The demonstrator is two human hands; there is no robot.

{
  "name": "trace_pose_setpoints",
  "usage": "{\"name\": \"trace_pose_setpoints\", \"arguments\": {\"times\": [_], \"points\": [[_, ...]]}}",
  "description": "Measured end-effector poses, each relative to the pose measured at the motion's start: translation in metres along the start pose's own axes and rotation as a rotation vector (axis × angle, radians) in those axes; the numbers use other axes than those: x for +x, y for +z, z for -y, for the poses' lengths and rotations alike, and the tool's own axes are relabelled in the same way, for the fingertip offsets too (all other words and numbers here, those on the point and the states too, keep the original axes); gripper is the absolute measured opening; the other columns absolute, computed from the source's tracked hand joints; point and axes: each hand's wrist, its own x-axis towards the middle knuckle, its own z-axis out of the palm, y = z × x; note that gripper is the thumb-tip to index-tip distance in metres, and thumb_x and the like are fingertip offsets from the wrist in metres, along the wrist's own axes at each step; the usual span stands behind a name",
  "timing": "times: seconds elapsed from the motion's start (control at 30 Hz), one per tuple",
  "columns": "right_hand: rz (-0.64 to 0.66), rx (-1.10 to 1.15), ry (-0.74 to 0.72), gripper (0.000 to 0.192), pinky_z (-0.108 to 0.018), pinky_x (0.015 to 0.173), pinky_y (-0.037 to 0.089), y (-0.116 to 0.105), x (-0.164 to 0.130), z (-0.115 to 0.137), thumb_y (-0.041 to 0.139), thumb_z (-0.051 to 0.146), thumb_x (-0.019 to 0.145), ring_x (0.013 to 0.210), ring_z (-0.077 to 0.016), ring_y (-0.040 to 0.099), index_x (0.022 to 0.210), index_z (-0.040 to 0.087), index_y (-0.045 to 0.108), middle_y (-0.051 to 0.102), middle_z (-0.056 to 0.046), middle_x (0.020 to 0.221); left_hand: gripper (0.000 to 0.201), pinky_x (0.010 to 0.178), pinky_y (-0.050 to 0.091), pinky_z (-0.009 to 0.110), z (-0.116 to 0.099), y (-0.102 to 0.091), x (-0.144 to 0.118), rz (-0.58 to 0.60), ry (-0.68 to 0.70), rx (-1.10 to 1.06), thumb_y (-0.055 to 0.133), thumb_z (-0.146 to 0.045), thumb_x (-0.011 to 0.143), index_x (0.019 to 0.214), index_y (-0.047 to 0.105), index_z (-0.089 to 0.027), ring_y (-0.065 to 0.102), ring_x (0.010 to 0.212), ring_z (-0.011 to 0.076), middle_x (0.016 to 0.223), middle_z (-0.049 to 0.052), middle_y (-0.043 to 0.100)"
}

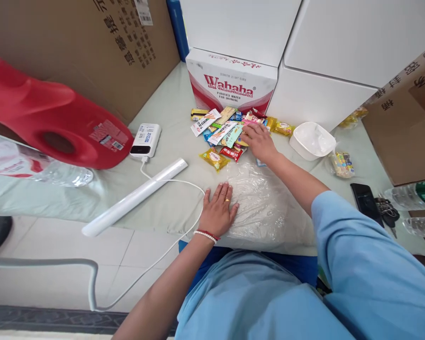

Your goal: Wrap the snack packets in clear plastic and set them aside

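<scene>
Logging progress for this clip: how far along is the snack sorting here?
Early, by the look of it. The clear plastic bag lies flat and looks empty, pinned by the left hand. The right hand rests on the snack packets, gripping none that I can see. All the packets remain piled on the table.

open cloth left, Wahaha box (pixel 230 85) behind snacks (pixel 226 134)

1. The left hand (pixel 217 211), at the lower middle of the frame, wears a gold ring on one finger; a white bead bracelet with a thin red band circles its wrist.
2. The right hand (pixel 259 141), near the middle of the frame, is bare; its forearm is uncovered.
3. A light blue sleeve covers the right upper arm at lower right; the same light blue cloth fills the bottom centre.
</scene>
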Motion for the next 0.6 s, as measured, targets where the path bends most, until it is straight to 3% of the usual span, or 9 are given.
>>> {"name": "trace_pose_setpoints", "arguments": {"times": [0.07,0.17,0.23,0.33,0.4,0.47,0.53,0.6], "points": [[-0.058,0.079,0.057,0.034,-0.052,0.119,0.033,-0.014,-0.006,-0.005,0.041,0.024,0.105,0.137,-0.0305,0.049,0.126,0.019,0.067,0.063,-0.013,0.143,0.063,0.129,0.020,0.058,0.000,0.000,0.000,-0.009,0.002,-0.013,0.034,-0.049,0.107,0.161,0.039,-0.016,0.034,0.157,0.0282,0.168,0.012,0.036],[-0.065,0.282,0.147,0.037,-0.047,0.103,0.046,-0.056,-0.034,-0.016,0.045,0.033,0.102,0.118,-0.0318,0.060,0.130,0.016,0.064,0.068,-0.017,0.127,0.063,0.129,0.018,0.058,0.000,-0.001,0.000,-0.012,0.007,-0.033,0.033,-0.049,0.107,0.161,0.039,-0.017,0.033,0.157,0.0275,0.168,0.011,0.036],[0.138,0.451,0.148,0.037,-0.041,0.092,0.050,-0.089,-0.057,-0.021,0.044,0.038,0.103,0.102,-0.0280,0.064,0.125,0.017,0.065,0.071,-0.013,0.112,0.063,0.130,0.017,0.058,0.001,-0.001,0.000,-0.015,0.009,-0.044,0.032,-0.049,0.107,0.161,0.039,-0.016,0.033,0.157,0.0275,0.168,0.012,0.036],[0.707,0.670,-0.013,0.035,-0.032,0.083,0.050,-0.122,-0.086,-0.014,0.045,0.038,0.103,0.090,-0.0218,0.066,0.116,0.016,0.069,0.072,-0.009,0.103,0.063,0.129,0.017,0.059,0.002,0.000,0.000,-0.015,0.015,-0.049,0.032,-0.048,0.107,0.160,0.039,-0.015,0.032,0.157,0.0286,0.168,0.012,0.036],[1.008,0.678,-0.144,0.031,-0.029,0.083,0.049,-0.124,-0.097,0.005,0.049,0.030,0.100,0.093,-0.0202,0.066,0.115,0.016,0.072,0.073,-0.009,0.106,0.063,0.129,0.018,0.060,0.002,0.000,0.000,-0.006,0.017,-0.046,0.032,-0.047,0.107,0.160,0.040,-0.013,0.032,0.158,0.0290,0.169,0.012,0.035],[1.180,0.583,-0.253,0.030,-0.028,0.083,0.048,-0.115,-0.099,0.029,0.053,0.022,0.096,0.095,-0.0203,0.067,0.118,0.017,0.073,0.074,-0.009,0.109,0.063,0.129,0.017,0.060,0.001,0.000,-0.001,0.001,0.014,-0.045,0.032,-0.047,0.107,0.160,0.040,-0.014,0.031,0.158,0.0288,0.169,0.012,0.034],[1.218,0.477,-0.322,0.033,-0.028,0.081,0.047,-0.101,-0.091,0.049,0.058,0.023,0.094,0.096,-0.0217,0.068,0.123,0.019,0.073,0.075,-0.010,0.110,0.062,0.129,0.017,0.059,0.001,-0.001,-0.001,0.002,0.010,-0.048,0.032,-0.047,0.107,0.160,0.040,-0.015,0.031,0.158,0.0286,0.169,0.011,0.033],[1.096,0.394,-0.309,0.035,-0.029,0.082,0.047,-0.089,-0.073,0.058,0.058,0.027,0.096,0.101,-0.0239,0.069,0.127,0.020,0.072,0.075,-0.011,0.116,0.062,0.129,0.017,0.059,0.000,-0.001,0.000,-0.001,0.007,-0.054,0.033,-0.047,0.107,0.160,0.040,-0.015,0.031,0.158,0.0285,0.169,0.011,0.034]]}}
